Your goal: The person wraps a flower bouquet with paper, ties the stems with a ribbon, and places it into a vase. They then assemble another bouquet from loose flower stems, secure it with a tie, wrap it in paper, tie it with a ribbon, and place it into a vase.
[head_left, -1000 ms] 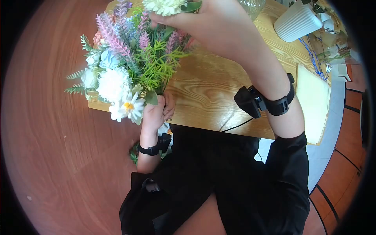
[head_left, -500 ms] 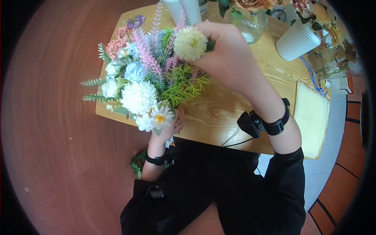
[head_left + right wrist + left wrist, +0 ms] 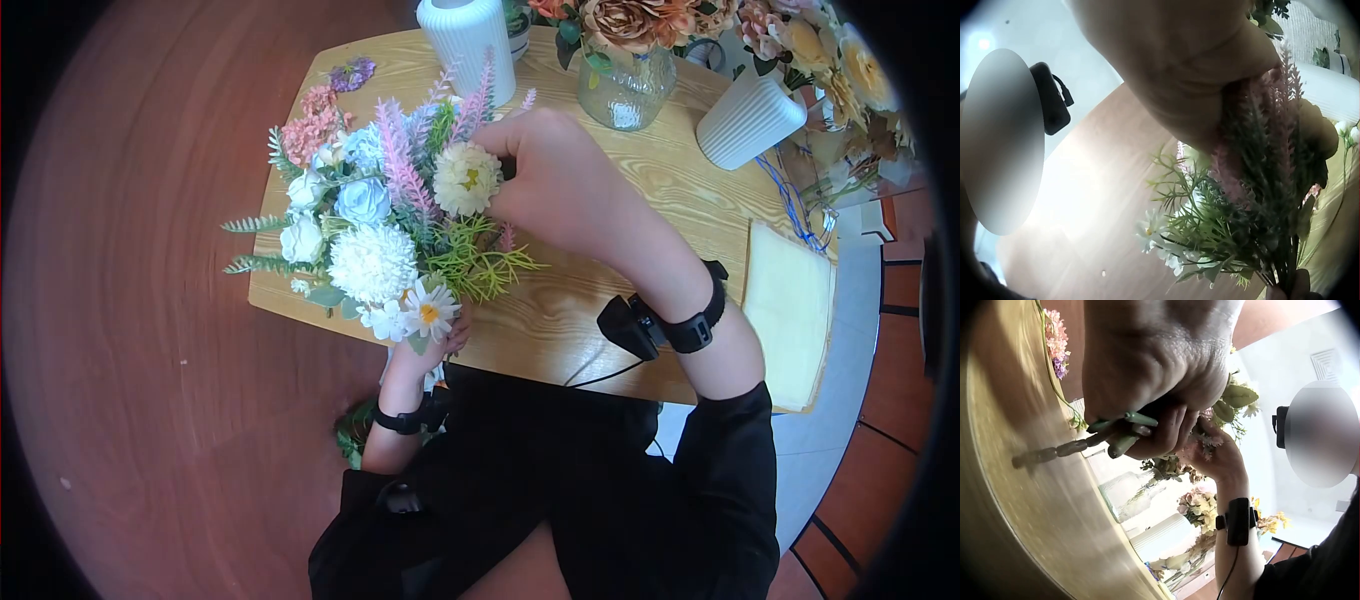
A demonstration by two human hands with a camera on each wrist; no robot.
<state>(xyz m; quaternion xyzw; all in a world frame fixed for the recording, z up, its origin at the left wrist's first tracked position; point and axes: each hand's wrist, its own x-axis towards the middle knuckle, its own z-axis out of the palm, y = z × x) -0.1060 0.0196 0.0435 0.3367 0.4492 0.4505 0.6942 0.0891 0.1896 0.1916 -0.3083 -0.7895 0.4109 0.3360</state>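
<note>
Mixed bouquet of white, blue, pink and green flowers (image 3: 364,203) is at centre left of the head view, over the light wood-grain table (image 3: 555,290). The left hand (image 3: 1154,375) clasps its green stems; the right hand (image 3: 550,180) pinches 1 round cream flower (image 3: 467,180) beneath its head, fingertips hidden. Probably best: thread the stem down gently, with the left clasp slightly eased.

The wood-grain table (image 3: 540,325) carries 2 white ribbed vases (image 3: 467,50) with 1 clear glass vase (image 3: 628,92) between them — plus a pale yellow sheet (image 3: 790,315) along the right edge, and purple blossoms (image 3: 352,74) toward the left.
</note>
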